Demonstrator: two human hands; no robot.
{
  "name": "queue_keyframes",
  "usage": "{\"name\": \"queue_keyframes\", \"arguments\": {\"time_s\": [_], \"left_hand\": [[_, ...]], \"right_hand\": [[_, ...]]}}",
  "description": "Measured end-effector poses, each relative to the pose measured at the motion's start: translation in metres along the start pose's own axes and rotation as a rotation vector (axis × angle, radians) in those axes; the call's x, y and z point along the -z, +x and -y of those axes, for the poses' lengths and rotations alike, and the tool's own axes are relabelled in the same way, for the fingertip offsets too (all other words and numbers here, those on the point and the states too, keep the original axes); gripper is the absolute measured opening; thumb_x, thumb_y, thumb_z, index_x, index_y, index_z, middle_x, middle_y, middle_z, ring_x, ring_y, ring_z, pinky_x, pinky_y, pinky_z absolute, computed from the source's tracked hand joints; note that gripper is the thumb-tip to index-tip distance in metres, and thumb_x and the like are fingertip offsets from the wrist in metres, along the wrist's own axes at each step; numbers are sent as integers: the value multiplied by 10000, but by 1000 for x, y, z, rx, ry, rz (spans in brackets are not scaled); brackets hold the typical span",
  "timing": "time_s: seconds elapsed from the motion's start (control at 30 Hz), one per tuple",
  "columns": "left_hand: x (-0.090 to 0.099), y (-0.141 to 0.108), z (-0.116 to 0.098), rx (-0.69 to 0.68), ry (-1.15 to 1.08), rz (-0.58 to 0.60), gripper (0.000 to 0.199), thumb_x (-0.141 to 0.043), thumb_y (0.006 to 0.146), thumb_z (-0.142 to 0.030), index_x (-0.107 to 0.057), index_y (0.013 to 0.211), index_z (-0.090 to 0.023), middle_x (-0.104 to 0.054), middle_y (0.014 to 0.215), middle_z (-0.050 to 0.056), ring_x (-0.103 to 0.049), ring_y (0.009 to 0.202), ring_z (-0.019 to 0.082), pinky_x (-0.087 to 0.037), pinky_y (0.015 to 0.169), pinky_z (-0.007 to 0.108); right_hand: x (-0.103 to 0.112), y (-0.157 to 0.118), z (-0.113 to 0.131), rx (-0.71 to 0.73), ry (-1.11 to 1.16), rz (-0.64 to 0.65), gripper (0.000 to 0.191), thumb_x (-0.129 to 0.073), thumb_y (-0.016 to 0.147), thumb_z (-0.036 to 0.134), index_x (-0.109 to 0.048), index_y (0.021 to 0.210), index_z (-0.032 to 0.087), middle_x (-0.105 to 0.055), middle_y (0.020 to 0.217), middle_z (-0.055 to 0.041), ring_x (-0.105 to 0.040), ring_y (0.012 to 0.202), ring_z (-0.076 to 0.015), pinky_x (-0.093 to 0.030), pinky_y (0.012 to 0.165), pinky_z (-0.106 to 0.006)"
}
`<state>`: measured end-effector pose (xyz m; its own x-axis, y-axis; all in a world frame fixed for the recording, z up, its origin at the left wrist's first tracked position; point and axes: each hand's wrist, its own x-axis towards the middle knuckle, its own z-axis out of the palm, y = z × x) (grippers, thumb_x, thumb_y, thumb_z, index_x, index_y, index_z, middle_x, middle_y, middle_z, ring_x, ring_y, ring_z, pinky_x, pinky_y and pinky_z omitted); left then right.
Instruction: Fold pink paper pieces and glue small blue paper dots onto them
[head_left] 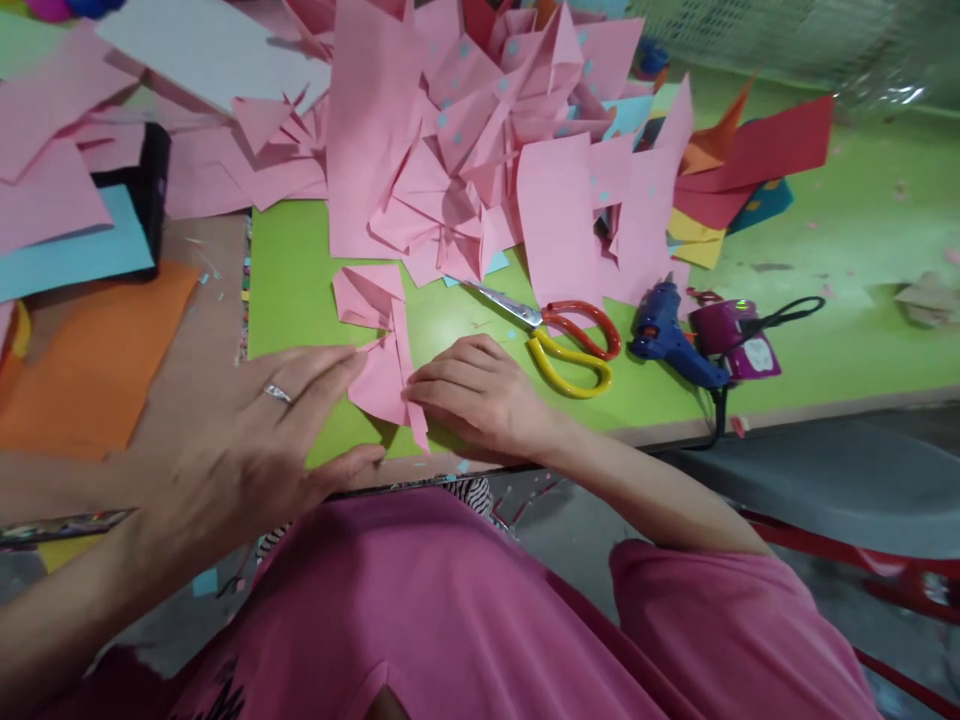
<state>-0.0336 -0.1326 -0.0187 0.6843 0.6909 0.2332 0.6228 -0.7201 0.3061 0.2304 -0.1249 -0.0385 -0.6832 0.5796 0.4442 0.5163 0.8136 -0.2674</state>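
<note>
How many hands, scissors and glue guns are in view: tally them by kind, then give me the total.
Hands: 2 (left hand and right hand, both touching folded pink paper)
Scissors: 1 pair
Glue gun: 1
Total: 4

The head camera looks forward and down, near the table (847, 335).

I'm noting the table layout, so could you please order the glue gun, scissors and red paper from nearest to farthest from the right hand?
1. Scissors, just right of the right hand.
2. Glue gun, right of the scissors.
3. Red paper, beyond the glue gun.
</note>
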Motion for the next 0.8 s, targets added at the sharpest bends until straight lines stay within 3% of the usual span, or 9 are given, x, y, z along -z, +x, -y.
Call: {"name": "queue_keyframes", "arguments": {"time_s": [0.07,0.27,0.43,0.57,0.67,0.8], "left_hand": [[-2,-5,3,26,60,-6,736,-641,937,-487,-412,1519,-98,-588,1441,193,-577,1293,354,-479,1094,506],[-9,-3,1,-61,153,83,652,-567,967,-542,-550,1383,-41,-657,1358,209,-631,1194,372,-528,976,525],[-6,-1,-6,-99,254,109,716,-525,972,-577,-534,1403,-5,-667,1336,226,-629,1152,411,-539,902,551],[-6,-2,-10,-87,273,159,722,-499,973,-604,-519,1427,-43,-629,1389,235,-606,1208,432,-540,912,561],[-5,-2,-12,-73,283,148,718,-499,975,-603,-507,1438,-55,-629,1381,240,-623,1192,414,-553,894,529],[-3,-2,-11,-75,282,131,705,-545,966,-578,-493,1447,-66,-624,1388,238,-632,1187,392,-551,903,505]], "right_hand": [[-1,-1,0,-58,59,21,138,-572,1011,202,-690,1081,184,-786,1061,-33,-659,916,-158,-454,877,-352],[-2,1,0,-278,302,39,213,-586,1019,366,-703,967,195,-731,1023,-60,-631,922,-173,-472,859,-353],[-4,5,5,-404,269,25,223,-583,1012,332,-635,857,179,-666,947,-73,-572,877,-190,-472,834,-360],[-6,5,8,-474,287,-12,171,-612,987,308,-576,862,197,-637,935,-60,-573,901,-196,-481,836,-360],[-9,3,8,-455,283,-71,107,-620,989,296,-589,963,198,-630,957,-51,-584,903,-180,-495,786,-317],[-13,-2,9,-301,64,-75,153,-549,1031,239,-655,1134,202,-655,1005,-55,-592,883,-159,-493,755,-284]]}}
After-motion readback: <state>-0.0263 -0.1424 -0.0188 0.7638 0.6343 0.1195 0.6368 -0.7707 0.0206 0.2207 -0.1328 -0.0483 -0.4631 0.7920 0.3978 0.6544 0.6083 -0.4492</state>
